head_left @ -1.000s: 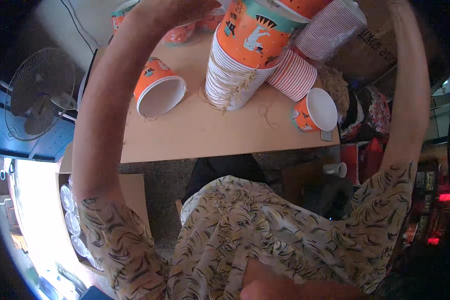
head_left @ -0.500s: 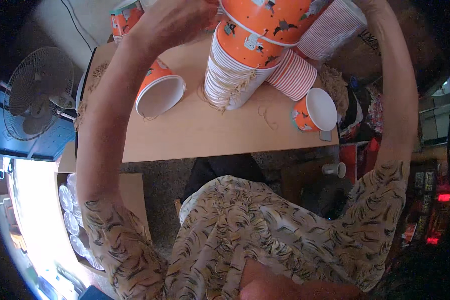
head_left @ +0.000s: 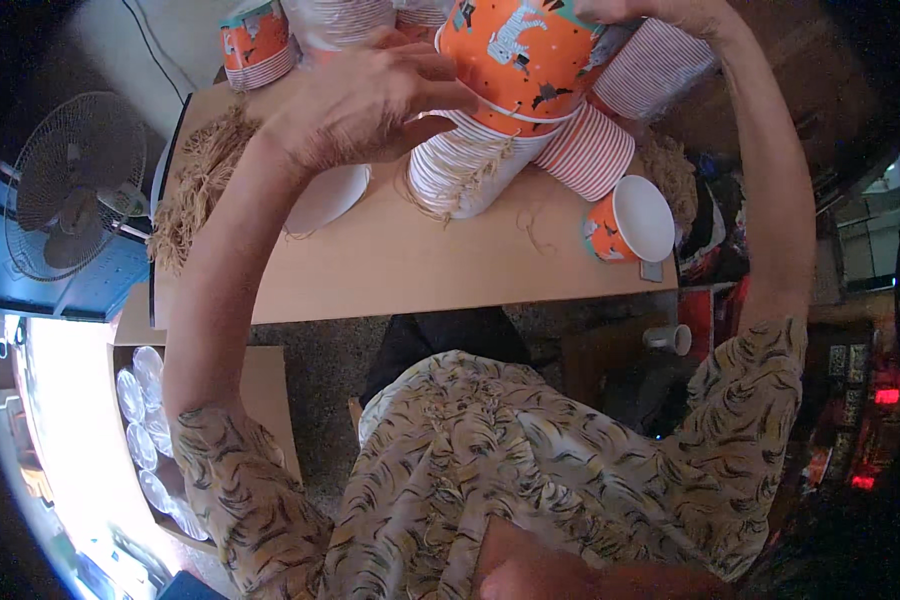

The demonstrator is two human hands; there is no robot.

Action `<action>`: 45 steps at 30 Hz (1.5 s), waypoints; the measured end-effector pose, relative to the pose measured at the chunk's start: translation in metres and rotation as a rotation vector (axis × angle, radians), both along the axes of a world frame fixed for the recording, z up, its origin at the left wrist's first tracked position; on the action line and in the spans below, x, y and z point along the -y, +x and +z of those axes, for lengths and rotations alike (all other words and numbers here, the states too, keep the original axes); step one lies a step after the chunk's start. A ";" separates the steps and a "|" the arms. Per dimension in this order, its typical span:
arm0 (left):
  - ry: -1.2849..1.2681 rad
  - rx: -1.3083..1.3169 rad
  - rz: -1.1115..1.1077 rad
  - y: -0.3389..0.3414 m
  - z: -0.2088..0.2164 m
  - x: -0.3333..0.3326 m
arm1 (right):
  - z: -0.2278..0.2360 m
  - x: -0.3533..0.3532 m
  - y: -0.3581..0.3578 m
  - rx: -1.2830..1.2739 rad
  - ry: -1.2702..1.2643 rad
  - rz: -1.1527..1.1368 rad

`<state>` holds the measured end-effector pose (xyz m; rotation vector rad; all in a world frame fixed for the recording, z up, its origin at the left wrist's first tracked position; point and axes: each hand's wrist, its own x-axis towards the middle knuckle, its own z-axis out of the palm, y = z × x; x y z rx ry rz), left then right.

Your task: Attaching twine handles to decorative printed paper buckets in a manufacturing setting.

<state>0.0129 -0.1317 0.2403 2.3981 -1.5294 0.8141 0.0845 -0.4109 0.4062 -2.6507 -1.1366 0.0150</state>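
An orange paper bucket (head_left: 525, 60) with animal pictures sits upside down on top of a tall stack of white-rimmed buckets (head_left: 460, 170), from which twine loops hang. My left hand (head_left: 375, 100) is beside the top bucket, thumb and fingers apart, with nothing seen in it. Its fingertips are close to the bucket's left side; whether they touch it I cannot tell. At the upper edge of the picture, my right hand (head_left: 635, 10) has its fingers curled against the bucket's upper part. That end of the bucket is cut off by the frame.
A bundle of twine (head_left: 205, 185) lies at the table's left. One bucket (head_left: 330, 200) is half hidden by my left arm; another bucket (head_left: 642, 220) lies tipped at right. Striped bucket stacks (head_left: 590, 155) lean behind. A fan (head_left: 75, 190) stands left of the table (head_left: 400, 275).
My left hand has come down and nearer, away from the top bucket, and its fingers now show. The top bucket has dropped lower onto the stack. My right hand has come into view against it.
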 end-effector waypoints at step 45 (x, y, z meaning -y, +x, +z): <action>-0.529 -0.053 0.180 -0.027 -0.079 0.073 | -0.017 0.003 0.004 -0.077 -0.021 0.067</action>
